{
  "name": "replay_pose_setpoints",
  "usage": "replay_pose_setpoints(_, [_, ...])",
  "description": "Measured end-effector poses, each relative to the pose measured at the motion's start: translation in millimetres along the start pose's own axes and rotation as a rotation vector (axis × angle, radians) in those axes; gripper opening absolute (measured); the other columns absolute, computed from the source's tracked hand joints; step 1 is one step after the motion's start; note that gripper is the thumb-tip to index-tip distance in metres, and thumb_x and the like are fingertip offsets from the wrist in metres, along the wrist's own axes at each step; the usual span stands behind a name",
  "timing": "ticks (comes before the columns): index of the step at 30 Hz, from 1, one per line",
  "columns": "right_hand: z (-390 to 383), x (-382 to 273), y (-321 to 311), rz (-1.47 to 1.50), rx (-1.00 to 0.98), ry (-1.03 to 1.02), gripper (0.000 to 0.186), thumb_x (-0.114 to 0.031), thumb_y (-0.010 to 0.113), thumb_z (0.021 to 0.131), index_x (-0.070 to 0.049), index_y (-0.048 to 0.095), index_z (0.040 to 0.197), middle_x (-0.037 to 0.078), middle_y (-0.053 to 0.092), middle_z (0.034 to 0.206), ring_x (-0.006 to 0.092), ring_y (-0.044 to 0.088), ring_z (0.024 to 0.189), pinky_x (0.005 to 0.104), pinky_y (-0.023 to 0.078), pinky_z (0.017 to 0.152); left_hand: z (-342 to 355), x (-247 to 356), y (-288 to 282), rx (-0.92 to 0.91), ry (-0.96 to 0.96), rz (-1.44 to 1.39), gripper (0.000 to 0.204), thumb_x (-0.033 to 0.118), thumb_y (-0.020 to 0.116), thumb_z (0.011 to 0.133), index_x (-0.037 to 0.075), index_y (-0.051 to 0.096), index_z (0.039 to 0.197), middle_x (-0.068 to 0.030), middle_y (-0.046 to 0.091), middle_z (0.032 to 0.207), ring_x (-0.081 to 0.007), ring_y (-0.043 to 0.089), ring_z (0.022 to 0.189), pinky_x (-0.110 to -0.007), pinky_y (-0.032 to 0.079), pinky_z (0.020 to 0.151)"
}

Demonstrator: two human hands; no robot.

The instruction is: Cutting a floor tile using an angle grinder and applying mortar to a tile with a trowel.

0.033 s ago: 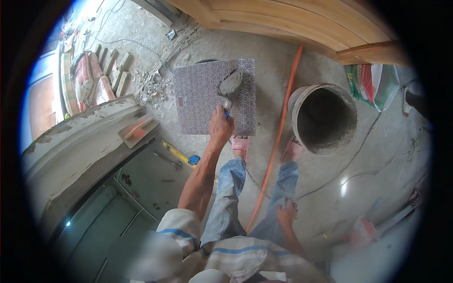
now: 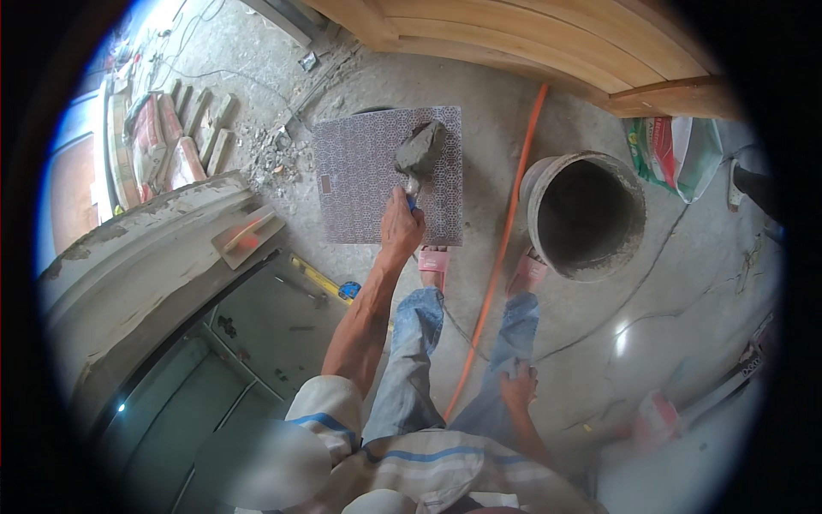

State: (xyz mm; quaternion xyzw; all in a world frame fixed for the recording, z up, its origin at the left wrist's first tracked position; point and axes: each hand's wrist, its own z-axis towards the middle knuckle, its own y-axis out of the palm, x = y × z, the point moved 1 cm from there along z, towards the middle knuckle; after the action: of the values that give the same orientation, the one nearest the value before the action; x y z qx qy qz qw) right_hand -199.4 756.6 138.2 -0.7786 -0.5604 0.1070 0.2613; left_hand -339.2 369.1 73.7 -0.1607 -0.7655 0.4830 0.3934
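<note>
My left hand [image 2: 402,224] is wrapped around the blue handle of a trowel [image 2: 413,203]. Grey wet mortar [image 2: 420,150] covers the trowel's blade. Under it lies a square tile [image 2: 360,188] with a small purple-and-white pattern; whether the blade touches the tile, I cannot tell. A dark rounded edge [image 2: 372,110] peeks out behind the tile's far side. My right hand [image 2: 519,387] rests on my right leg, fingers loosely apart, holding nothing. Right of the tile stands a cement-crusted bucket [image 2: 538,206], its inside dark.
An orange hose [image 2: 507,248] runs across the concrete floor between my feet. At left, a float [image 2: 248,237] lies on a ledge near a yellow level [image 2: 318,276]. Wood pieces [image 2: 199,111] and rubble lie far left. Wooden panelling [image 2: 514,43] and a plastic sack [image 2: 685,158] are at far right.
The view has shifted very slightly. The trowel with its mortar and both hands stay essentially where they were.
</note>
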Motion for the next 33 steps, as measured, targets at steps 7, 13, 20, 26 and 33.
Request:
replay_pose_setpoints(7, [-2, 5, 9, -0.016, -0.017, 0.062, 0.053, -0.031, 0.062, 0.074, -0.014, 0.047, 0.121, 0.015, 0.04, 0.13, 0.0392, 0.04, 0.122, 0.0653, 0.038, 0.087, -12, 6, 1, -0.15, -0.098, -0.158, 0.027, 0.008, 0.056, 0.077, 0.0, 0.044, 0.099, -0.0291, 0.055, 0.083, -0.0477, 0.055, 0.08, -0.053, 0.042, 0.071])
replay_pose_setpoints(13, [0, 5, 0, 0.041, -0.046, 0.05, 0.057, -0.032, 0.062, 0.075, -0.012, 0.044, 0.126, 0.016, 0.039, 0.131, 0.0384, 0.038, 0.123, 0.0645, 0.037, 0.087, -16, -2, -35, -0.182, -0.11, -0.006, 0.027, 0.013, 0.058, 0.079, 0.002, 0.047, 0.1, -0.0274, 0.058, 0.08, -0.0485, 0.056, 0.078, -0.052, 0.042, 0.065])
replay_pose_setpoints(20, [4, 39, -39, 0.117, -0.049, 0.121, 0.059, -0.033, 0.061, 0.075, -0.012, 0.044, 0.127, 0.016, 0.038, 0.133, 0.0364, 0.039, 0.123, 0.0623, 0.038, 0.087, -45, 218, -14, -0.448, 0.433, 0.062, 0.019, 0.02, 0.059, 0.087, 0.007, 0.053, 0.099, -0.0216, 0.061, 0.09, -0.0451, 0.059, 0.079, -0.047, 0.047, 0.066])
replay_pose_setpoints(26, [21, 64, -60, 0.355, -0.111, 0.083, 0.058, -0.034, 0.064, 0.074, -0.014, 0.047, 0.126, 0.016, 0.04, 0.135, 0.0358, 0.037, 0.126, 0.06, 0.035, 0.093, -12, 279, 182, -0.679, 0.805, 0.653, 0.02, 0.016, 0.053, 0.085, -0.001, 0.058, 0.094, -0.021, 0.066, 0.084, -0.0335, 0.067, 0.081, -0.043, 0.054, 0.071])
replay_pose_setpoints(33, [42, 92, -85, 0.537, -0.111, 0.029, 0.057, -0.033, 0.067, 0.074, -0.013, 0.049, 0.124, 0.015, 0.041, 0.132, 0.0377, 0.037, 0.124, 0.0603, 0.036, 0.091, -19, 218, 324, -0.918, 0.707, 0.859, 0.018, 0.011, 0.056, 0.079, 0.007, 0.072, 0.086, -0.0184, 0.068, 0.09, -0.0311, 0.067, 0.089, -0.043, 0.054, 0.076])
